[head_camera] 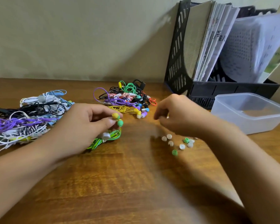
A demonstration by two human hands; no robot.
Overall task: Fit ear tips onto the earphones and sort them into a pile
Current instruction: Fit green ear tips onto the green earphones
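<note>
Now, scene: a person's two bare hands work over a wooden desk (120, 183); view from the head, looking down.
Left hand (81, 125): fingers and thumb curled, pinching a green earphone (118, 119) by its buds; buds poke out past the fingertips toward the other hand; one bud looks yellow-capped, one green; cord hangs below the pinch in a bundle on the desk.
Right hand (176, 115): blurred; fingers curled together, perhaps pinching something small; I cannot tell what, or whether anything is held.
Tips (176, 143): a loose scatter of white and green ear tips on the desk, just below and under the right hand, well apart from the left.
Key relation: the buds lie straight across from the right hand's fingertips, long axis roughly upright in the pinch; the right hand is much nearer the tips, so it likely brings a tip across to the bud.
Piles: left pile (27, 117) beyond the left wrist; far pile (126, 99) beyond both hands, between them.
Tub (249, 110): clear plastic, beyond the right wrist.
File rack (217, 54): black, behind the tub, stuffed with papers.
Writing: some print on the papers; too blurred to read; no brands seen.
</note>
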